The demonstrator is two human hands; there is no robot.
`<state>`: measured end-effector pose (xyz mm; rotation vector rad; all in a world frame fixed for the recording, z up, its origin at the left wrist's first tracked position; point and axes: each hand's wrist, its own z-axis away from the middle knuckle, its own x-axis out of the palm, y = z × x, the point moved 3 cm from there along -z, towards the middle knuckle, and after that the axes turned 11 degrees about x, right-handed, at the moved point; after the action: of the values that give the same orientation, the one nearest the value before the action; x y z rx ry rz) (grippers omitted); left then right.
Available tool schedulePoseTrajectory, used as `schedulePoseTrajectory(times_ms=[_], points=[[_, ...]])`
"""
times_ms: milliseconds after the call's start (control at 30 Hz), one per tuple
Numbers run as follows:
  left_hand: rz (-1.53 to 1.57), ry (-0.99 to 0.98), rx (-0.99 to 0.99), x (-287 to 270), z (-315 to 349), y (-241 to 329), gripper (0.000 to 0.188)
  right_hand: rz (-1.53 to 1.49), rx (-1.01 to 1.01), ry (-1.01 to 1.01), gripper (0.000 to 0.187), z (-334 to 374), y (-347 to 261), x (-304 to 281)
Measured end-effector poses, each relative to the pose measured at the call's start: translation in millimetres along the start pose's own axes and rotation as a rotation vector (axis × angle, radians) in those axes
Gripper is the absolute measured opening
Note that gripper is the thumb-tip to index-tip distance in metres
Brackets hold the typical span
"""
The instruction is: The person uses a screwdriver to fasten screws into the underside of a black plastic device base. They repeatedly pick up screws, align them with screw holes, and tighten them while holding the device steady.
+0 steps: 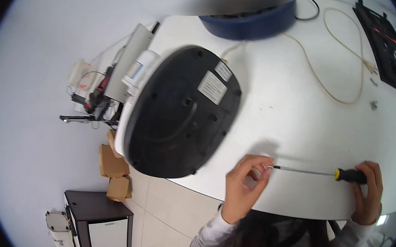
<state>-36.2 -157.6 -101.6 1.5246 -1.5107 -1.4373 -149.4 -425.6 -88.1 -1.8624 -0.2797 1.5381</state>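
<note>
A screwdriver (304, 172) with a black and yellow handle lies level across my two hands, low over the table's near edge. My right hand (372, 189) is wrapped round its handle. At the dark tip, the thumb and index finger of my left hand (246, 186) pinch a tiny pale metal piece that looks like a screw, partly hidden by the fingers. Left of them, a white appliance lies tipped over, its black oval underside (173, 121) facing me. The underside carries two pale labels, small feet and several recessed holes.
A blue round container (252, 23) stands at the back, its top blurred. A beige cord (316, 79) loops over the white table (294, 123). On the right lie small metal parts (373, 104) and a black tool case (385, 46). Cardboard boxes (114, 163) and a dark cabinet (98, 204) stand left.
</note>
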Motion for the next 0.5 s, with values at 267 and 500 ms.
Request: schedulePoseTrajectory(times_ms=[267,500], points=[[0.102,0.245,0.147,-18.4,10.9,1.2,0.045,-0.203,0.004,0.027,0.044,5.4,-26.7,10.2],[-0.354,0.620,0.482,-53.0,24.9,18.5,0.040,-0.379,0.036,0.198,0.038,-2.6,-60.2,19.4]])
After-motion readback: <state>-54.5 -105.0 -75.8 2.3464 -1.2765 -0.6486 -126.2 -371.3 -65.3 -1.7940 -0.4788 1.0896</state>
